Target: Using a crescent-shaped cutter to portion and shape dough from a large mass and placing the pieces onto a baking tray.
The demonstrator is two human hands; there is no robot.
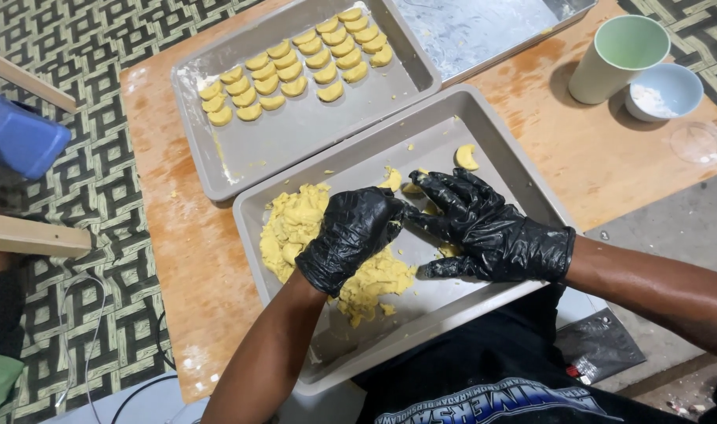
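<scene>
We've got both gloved hands mid-frame over the near tray [484, 118]: left hand [349, 235] curled loosely on the yellow dough [295, 224], right hand [492, 232] spread flat, fingertips meeting. Shaped pieces [295, 67] fill the upper-left tray [311, 133].

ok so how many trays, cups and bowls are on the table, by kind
trays: 3
cup: 1
bowl: 1
total: 5
</scene>
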